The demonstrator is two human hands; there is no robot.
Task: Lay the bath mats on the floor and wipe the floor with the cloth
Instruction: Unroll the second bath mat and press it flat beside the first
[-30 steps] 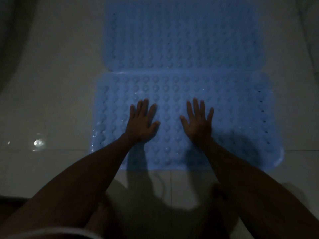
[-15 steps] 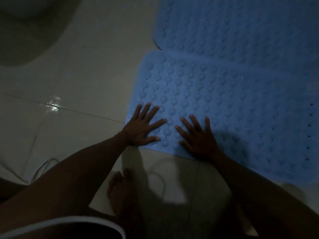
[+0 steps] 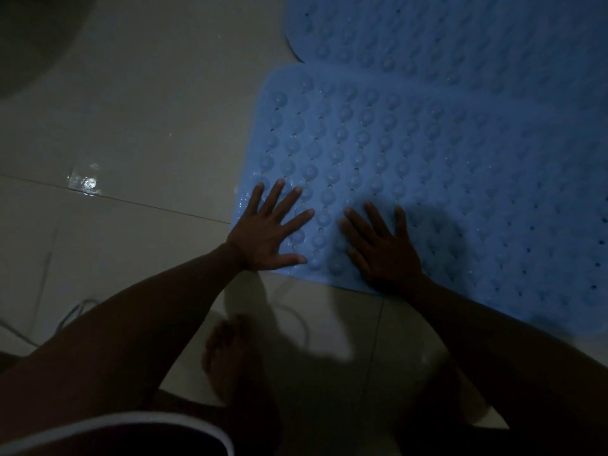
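Observation:
Two blue bath mats with round bumps lie flat on the pale tiled floor (image 3: 148,103). The near mat (image 3: 444,179) fills the right middle; the far mat (image 3: 460,31) adjoins it at the top right. My left hand (image 3: 266,235) presses flat, fingers spread, on the near mat's front left corner. My right hand (image 3: 385,248) lies flat beside it on the mat's front edge, fingers apart. Neither hand holds anything. No cloth is in view.
A wet shiny spot (image 3: 87,184) glints on the tiles to the left. My bare foot (image 3: 227,353) stands on the floor below the hands. A thin cord (image 3: 75,311) lies at the lower left. A dark curved shape (image 3: 29,37) fills the top left corner.
Both hands slid from the middle of the near mat to its front left corner, still flat. The view swung left, so the mats now sit to the right.

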